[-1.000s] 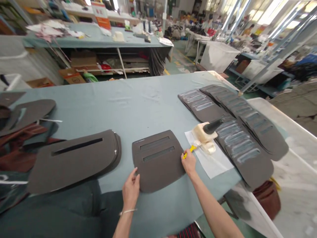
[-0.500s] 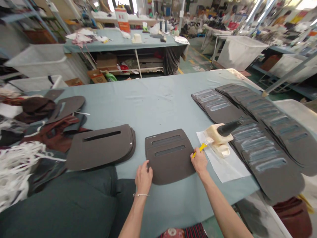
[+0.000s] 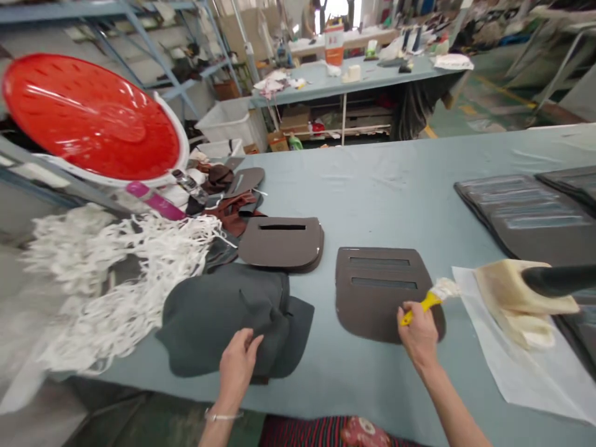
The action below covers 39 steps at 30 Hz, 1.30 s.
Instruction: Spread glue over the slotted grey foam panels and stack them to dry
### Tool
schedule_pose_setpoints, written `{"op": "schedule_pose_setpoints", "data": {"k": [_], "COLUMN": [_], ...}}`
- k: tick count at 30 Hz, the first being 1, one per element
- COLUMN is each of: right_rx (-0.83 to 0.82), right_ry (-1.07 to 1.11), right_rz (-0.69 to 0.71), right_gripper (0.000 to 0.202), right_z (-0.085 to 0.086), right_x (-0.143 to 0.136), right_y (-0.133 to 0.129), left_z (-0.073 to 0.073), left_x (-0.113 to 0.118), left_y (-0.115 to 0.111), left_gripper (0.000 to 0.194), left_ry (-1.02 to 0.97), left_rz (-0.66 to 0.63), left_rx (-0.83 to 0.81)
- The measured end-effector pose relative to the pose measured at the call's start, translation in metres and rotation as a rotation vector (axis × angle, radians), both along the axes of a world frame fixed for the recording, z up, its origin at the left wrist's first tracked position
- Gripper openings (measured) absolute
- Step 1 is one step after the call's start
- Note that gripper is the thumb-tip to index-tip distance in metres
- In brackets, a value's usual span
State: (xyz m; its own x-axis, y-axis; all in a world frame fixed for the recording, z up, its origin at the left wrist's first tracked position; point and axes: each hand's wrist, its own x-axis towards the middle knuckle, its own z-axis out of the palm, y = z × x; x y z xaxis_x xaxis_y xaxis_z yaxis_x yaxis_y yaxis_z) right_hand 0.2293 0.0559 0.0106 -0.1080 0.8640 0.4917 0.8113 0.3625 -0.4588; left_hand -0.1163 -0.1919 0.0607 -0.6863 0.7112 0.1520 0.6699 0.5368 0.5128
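My right hand (image 3: 419, 335) grips a yellow-handled paintbrush (image 3: 427, 305), its pale, glue-whitened bristles pointing right. Under that hand lies a dark brown-grey panel (image 3: 372, 310) with two long slots, flat on the table. My left hand (image 3: 238, 363) is over a pile of dark green-grey fabric pieces (image 3: 209, 323); its fingers are loosely bent, thumb slightly apart, nothing visible between them. Whether the fingertips touch the fabric I cannot tell. Left of the slotted panel sits a stack of brown-grey panels (image 3: 279, 248), the top one with a single slot.
A cream container (image 3: 505, 292) with a black spout or handle stands on white paper (image 3: 493, 366) at right. Beyond it lie panels with shiny streaked slots (image 3: 540, 211). At left are tangled white strips (image 3: 153, 279), brown scraps (image 3: 233, 211) and a red round basin (image 3: 102, 118).
The view has swung left. My left hand has left the slotted panel's edge and moved over the dark fabric pile. My right hand still holds the paintbrush, now over the panel's right part.
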Motion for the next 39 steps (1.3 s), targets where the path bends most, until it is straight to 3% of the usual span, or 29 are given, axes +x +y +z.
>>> {"op": "schedule_pose_setpoints", "data": {"k": [2, 5, 8, 11, 14, 16, 20, 24, 28, 32, 37, 39], "right_rx": [-0.159, -0.471, -0.723, -0.753, -0.581, -0.456, -0.266, -0.143, -0.127, -0.184, -0.24, -0.293], "right_ry": [0.133, 0.34, 0.587, 0.785, 0.718, 0.601, 0.376, 0.184, 0.041, -0.05, -0.145, -0.115], "right_rz": [0.251, 0.643, 0.756, 0.678, 0.596, 0.54, 0.419, 0.292, 0.116, -0.104, -0.201, -0.197], "right_gripper": [0.018, 0.028, 0.037, 0.026, 0.016, 0.012, 0.008, 0.007, 0.011, 0.01, 0.018, 0.02], "right_z": [0.012, 0.034, 0.047, 0.049, 0.05, 0.053, 0.053, 0.028, -0.005, -0.02, -0.018, -0.018], "right_x": [-0.043, -0.103, -0.139, -0.138, -0.103, -0.068, 0.008, 0.064, 0.087, 0.081, 0.067, 0.065], "right_y": [-0.025, -0.069, -0.099, -0.101, -0.083, -0.067, -0.037, -0.015, -0.006, -0.004, 0.004, 0.008], "left_z": [0.002, 0.009, 0.015, 0.013, 0.004, -0.005, -0.028, -0.053, -0.069, -0.07, -0.056, -0.052], "left_x": [0.003, 0.028, 0.063, 0.089, 0.105, 0.114, 0.136, 0.157, 0.169, 0.166, 0.145, 0.136], "left_y": [0.006, 0.031, 0.055, 0.071, 0.086, 0.096, 0.109, 0.113, 0.114, 0.118, 0.133, 0.14], "left_gripper": [0.031, 0.033, 0.034, 0.039, 0.045, 0.042, 0.036, 0.041, 0.041, 0.041, 0.049, 0.046], "left_ry": [-0.186, -0.451, -0.69, -0.801, -0.835, -0.719, -0.276, 0.001, 0.144, 0.221, 0.265, 0.234], "left_rz": [-0.018, -0.023, -0.073, -0.098, -0.178, -0.29, -0.578, -0.784, -0.846, -0.734, -0.262, -0.187], "left_rx": [0.063, 0.179, 0.285, 0.325, 0.274, 0.224, 0.119, 0.005, -0.027, 0.0, -0.143, -0.243]}}
